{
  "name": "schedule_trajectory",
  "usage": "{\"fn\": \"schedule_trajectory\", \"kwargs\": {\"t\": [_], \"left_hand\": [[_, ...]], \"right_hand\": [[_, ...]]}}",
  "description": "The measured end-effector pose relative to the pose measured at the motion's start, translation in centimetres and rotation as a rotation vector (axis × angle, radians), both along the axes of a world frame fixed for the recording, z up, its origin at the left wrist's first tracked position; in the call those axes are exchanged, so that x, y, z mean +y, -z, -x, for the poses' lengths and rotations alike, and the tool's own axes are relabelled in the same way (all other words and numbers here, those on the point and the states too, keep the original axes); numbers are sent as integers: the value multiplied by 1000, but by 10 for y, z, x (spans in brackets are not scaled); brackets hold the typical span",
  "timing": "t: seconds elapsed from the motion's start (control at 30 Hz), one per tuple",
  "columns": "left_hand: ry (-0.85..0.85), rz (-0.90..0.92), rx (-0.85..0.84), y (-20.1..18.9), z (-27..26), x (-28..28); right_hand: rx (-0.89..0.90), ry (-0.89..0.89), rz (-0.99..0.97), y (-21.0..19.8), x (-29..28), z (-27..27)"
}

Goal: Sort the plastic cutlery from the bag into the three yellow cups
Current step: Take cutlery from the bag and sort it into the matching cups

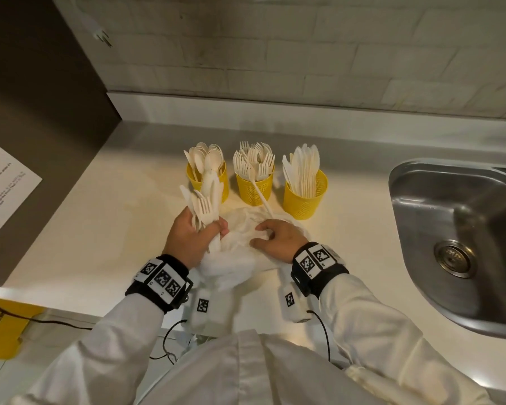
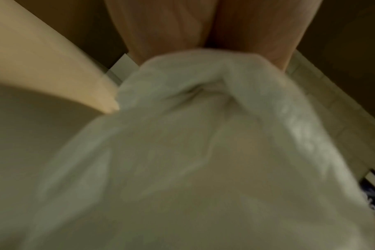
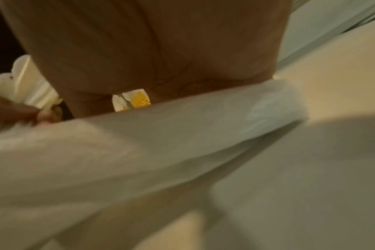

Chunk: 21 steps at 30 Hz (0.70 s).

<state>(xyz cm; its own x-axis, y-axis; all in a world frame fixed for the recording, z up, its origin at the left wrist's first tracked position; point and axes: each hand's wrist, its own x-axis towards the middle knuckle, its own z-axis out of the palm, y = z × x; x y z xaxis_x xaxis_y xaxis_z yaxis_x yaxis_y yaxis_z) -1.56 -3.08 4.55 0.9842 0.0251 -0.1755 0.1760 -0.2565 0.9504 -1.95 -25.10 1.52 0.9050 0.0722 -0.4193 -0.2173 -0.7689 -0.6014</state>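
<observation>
Worktop carries bag before three yellow cups; right hand grip curled on bag, left hand grip clamped on mixed cutlery bunch; advise pinning bag, then dropping pieces singly by type.

Three yellow cups mid-frame, one white bag below them, one sink right, two hands.
</observation>
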Motion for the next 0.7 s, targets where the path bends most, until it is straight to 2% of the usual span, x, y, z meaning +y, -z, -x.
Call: {"fn": "schedule_trajectory", "kwargs": {"t": [0.07,0.23,0.3,0.4,0.5,0.7], "left_hand": [[-62,115,-19,-6,-2,1],[-172,202,-165,-35,-7,4],[-152,205,-216,-46,-10,7],[-121,198,-237,-50,-13,11],[-83,156,-233,-47,-11,8],[-52,193,-200,-38,-5,-9]], "right_hand": [[-27,-52,100,4,1,3],[35,-96,309,11,7,14],[-7,-78,265,10,6,15],[-188,-4,110,6,0,13],[-328,103,80,-1,-1,10],[-357,251,11,-5,-2,3]]}}
